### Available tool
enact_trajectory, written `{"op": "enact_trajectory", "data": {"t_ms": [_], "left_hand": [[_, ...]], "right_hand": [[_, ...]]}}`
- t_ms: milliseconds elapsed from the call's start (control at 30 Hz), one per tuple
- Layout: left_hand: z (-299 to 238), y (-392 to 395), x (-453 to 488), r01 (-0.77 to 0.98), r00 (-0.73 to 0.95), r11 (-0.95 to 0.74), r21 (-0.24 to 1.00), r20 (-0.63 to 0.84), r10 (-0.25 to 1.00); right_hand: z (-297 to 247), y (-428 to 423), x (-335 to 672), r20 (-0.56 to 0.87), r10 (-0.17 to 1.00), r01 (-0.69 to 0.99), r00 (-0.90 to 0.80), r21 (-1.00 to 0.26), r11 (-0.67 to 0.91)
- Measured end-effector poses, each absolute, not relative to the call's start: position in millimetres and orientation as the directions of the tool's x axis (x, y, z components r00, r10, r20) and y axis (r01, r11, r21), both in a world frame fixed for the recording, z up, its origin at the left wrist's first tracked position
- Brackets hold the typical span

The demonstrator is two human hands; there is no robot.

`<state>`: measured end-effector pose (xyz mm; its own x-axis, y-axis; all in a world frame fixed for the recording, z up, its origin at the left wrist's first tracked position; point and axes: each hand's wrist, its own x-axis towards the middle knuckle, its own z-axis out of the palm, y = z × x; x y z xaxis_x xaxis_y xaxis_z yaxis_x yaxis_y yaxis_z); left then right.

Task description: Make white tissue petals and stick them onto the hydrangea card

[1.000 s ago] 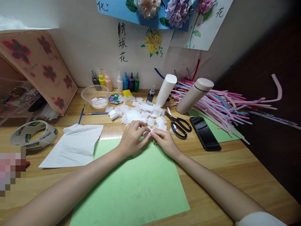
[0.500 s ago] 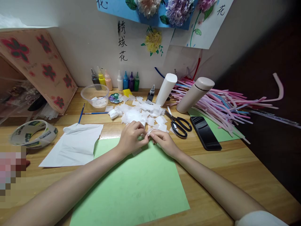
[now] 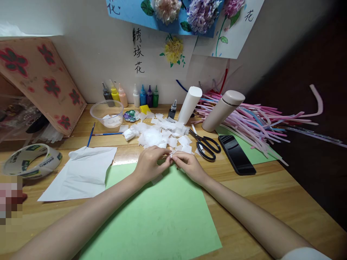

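My left hand (image 3: 151, 163) and my right hand (image 3: 189, 167) meet over the far edge of a green sheet of paper (image 3: 151, 220). Their fingertips pinch together on a small piece of white tissue paper (image 3: 171, 155), mostly hidden by the fingers. Beneath my left hand a pale paper square (image 3: 157, 179) lies on the green sheet. Just beyond both hands spreads a loose pile of white tissue squares (image 3: 154, 137). Black-handled scissors (image 3: 205, 145) rest to the right of the pile, near my right hand.
At right lie a phone (image 3: 237, 154), a beige flask (image 3: 222, 111) and pink pipe cleaners (image 3: 252, 119). A white bottle (image 3: 190, 104) leans behind the pile. Leftward are a clear bowl (image 3: 107, 115), paintbrushes (image 3: 107, 134), a white sheet (image 3: 81, 173), and a tape roll (image 3: 48, 164). Paint bottles (image 3: 136, 96) line the wall.
The view has shifted slightly, so the scene sits a little lower and further left. Both hands stay pinched together at nearly the same spot, with the fingers slightly altered.
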<state>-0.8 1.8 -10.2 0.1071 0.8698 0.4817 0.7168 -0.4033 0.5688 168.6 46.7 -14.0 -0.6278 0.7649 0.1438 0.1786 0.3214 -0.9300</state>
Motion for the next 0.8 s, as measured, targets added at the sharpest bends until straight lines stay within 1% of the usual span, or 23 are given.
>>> {"op": "enact_trajectory", "data": {"t_ms": [133,267,400,600,800], "left_hand": [[-11.1,1.3,-1.5,0.685,0.125,-0.409,0.603,0.456,0.881],[-12.3,1.7,-1.8,0.670,0.099,-0.395,0.628,0.452,0.887],[-10.7,1.8,-1.4,0.659,0.084,-0.365,0.658,0.417,0.905],[-8.8,2.4,-2.1,0.559,0.079,-0.330,0.761,0.347,0.935],[-9.8,3.3,-2.2,0.538,0.071,-0.309,0.785,0.323,0.944]], "right_hand": [[-13.2,46.8,168.3,0.155,0.770,0.186,-0.619,-0.924,0.335],[-12.0,46.5,167.9,0.159,0.769,0.193,-0.619,-0.919,0.345],[-12.4,46.5,168.2,0.158,0.769,0.187,-0.620,-0.922,0.340],[-14.8,46.5,169.3,0.166,0.771,0.168,-0.615,-0.927,0.335],[-12.6,45.2,168.8,0.172,0.764,0.180,-0.622,-0.918,0.353]]}}
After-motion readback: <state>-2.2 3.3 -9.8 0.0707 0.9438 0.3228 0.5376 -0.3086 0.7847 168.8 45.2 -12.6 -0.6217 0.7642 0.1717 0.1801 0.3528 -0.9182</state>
